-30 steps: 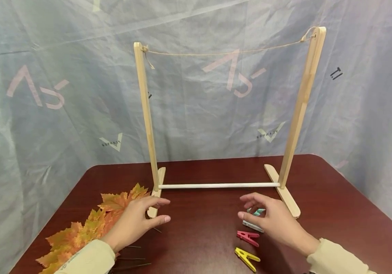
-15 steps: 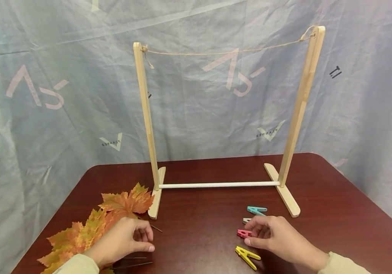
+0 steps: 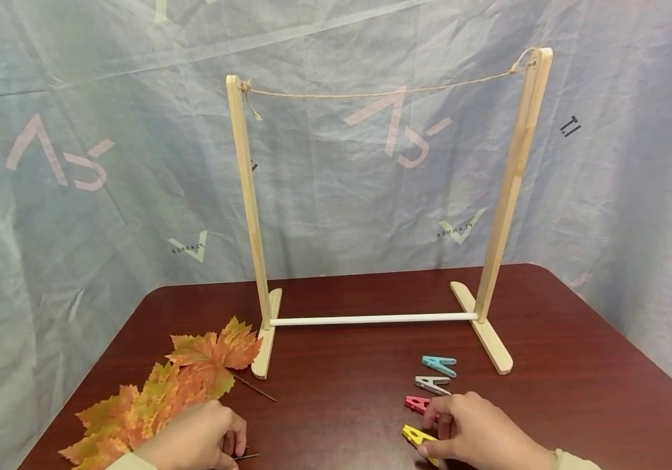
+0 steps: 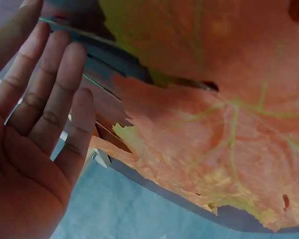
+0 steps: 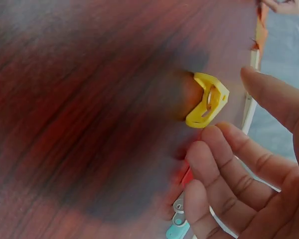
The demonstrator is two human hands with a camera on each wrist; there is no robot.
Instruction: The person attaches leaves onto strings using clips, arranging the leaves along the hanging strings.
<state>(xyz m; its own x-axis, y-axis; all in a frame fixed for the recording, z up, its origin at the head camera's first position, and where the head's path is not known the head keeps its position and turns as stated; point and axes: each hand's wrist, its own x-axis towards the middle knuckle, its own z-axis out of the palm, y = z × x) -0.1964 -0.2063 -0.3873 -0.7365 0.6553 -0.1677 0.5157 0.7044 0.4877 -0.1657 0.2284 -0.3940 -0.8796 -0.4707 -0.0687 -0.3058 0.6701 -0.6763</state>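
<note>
In the head view, my left hand (image 3: pixel 198 437) is low at the left, over the stems of the orange artificial maple leaves (image 3: pixel 195 365). The left wrist view shows its fingers gently bent, with a thin stem (image 4: pixel 74 29) running up to the gap between thumb and index finger. On the right, my right hand (image 3: pixel 477 431) reaches over a yellow clothespin (image 3: pixel 415 435). Thumb and index finger stand apart on either side of that clothespin in the right wrist view. A red clothespin (image 3: pixel 415 403) lies just beyond, partly hidden by the fingers.
Grey (image 3: pixel 432 384) and turquoise (image 3: pixel 440 364) clothespins lie farther back in the row. A wooden stand (image 3: pixel 503 209) rises behind, its two posts joined by a white rod (image 3: pixel 371 319) below and a twine line (image 3: pixel 336 96) on top. Grey cloth (image 3: pixel 336 196) hangs behind the dark red table (image 3: pixel 336 372).
Both hands have come back toward the near edge: the left from beside the stand's foot to the leaf stems, the right from over the farther clothespins to the yellow one.
</note>
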